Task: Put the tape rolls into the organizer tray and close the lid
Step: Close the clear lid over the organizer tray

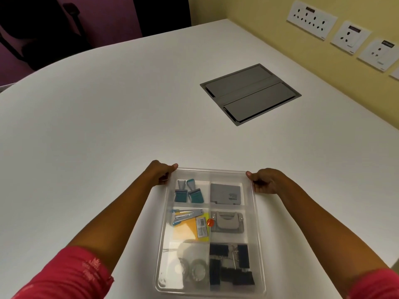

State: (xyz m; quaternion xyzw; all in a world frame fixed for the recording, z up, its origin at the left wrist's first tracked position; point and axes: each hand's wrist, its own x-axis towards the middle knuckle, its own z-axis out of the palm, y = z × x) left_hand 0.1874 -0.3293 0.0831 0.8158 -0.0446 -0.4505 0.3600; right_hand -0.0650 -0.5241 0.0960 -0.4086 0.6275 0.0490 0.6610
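One clear organizer tray [210, 229] is seen in the lower centre of the frame, on a white table [108, 117]; six compartments are counted, in two columns of three. At the far left corner the left hand [162, 174] is curled over the rim, thumb on top and fingers folded round the edge; at the far right corner the right hand [263, 180] is closed on the rim in the same way. Whether a clear lid lies over the tray cannot be told.

In the left column, two teal stamps [189, 190] are held in the far cell; one stapler [187, 215] and one yellow pad [190, 228] in the middle cell; two tape rolls [192, 269] are seen lying flat, side by side, in the near cell. In the right column, one grey pad case [225, 193], one hole punch [227, 222] and a heap of black binder clips [230, 266], too tangled to count, are seen.

The tray's near edge is close to the bottom of the frame; wide bare tabletop is left to the left and beyond the tray. One grey cable hatch [250, 94] is set flush in the table at upper right, well apart from the tray; three wall socket plates [312, 19] are fully seen at the top right.
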